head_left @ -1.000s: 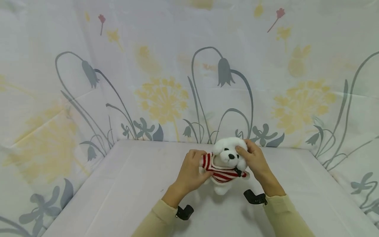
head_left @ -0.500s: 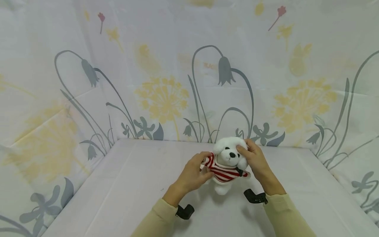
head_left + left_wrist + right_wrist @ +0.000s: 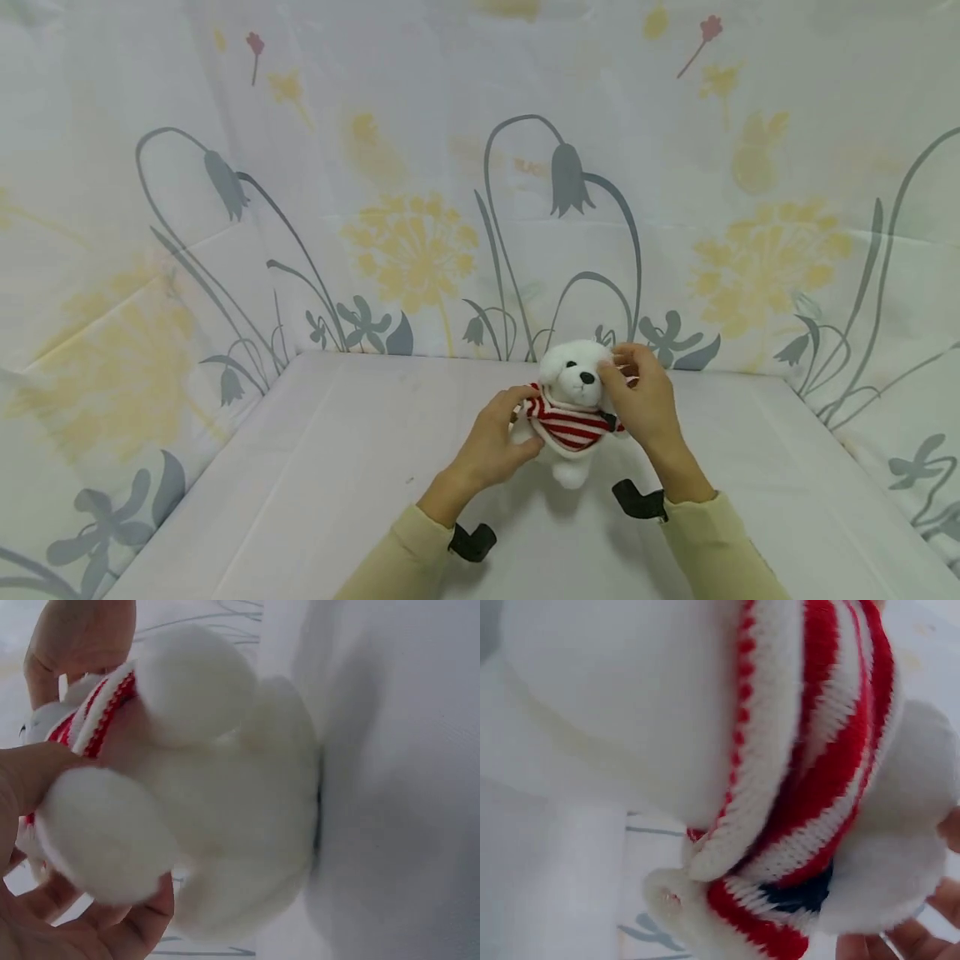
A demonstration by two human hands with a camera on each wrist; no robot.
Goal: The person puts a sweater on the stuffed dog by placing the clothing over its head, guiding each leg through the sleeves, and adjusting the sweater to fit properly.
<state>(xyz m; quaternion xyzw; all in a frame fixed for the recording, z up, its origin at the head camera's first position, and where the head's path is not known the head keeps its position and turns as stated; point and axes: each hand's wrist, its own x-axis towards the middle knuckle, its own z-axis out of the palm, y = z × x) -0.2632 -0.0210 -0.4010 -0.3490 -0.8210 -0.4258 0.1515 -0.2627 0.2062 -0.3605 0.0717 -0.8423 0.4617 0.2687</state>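
Observation:
A white plush dog in a red-and-white striped sweater faces the head camera over the table. My left hand grips it at the arm on the left, by the sleeve. Up close in the left wrist view, fingers and thumb curl round that white paw, beside the rounded body. My right hand holds the side of the head, thumb in front and fingers behind, covering the ear there. In the right wrist view a dark patch shows on the sweater near the other sleeve.
A white-covered table lies beneath both arms. Behind it hangs a pale cloth printed with grey and yellow flowers. Black wrist-worn pieces jut inward from both cuffs.
The right hand has shifted its fingers across the dog's head onto the ear side. The left hand has slid slightly right along the sleeve, and the dog has tilted a little.

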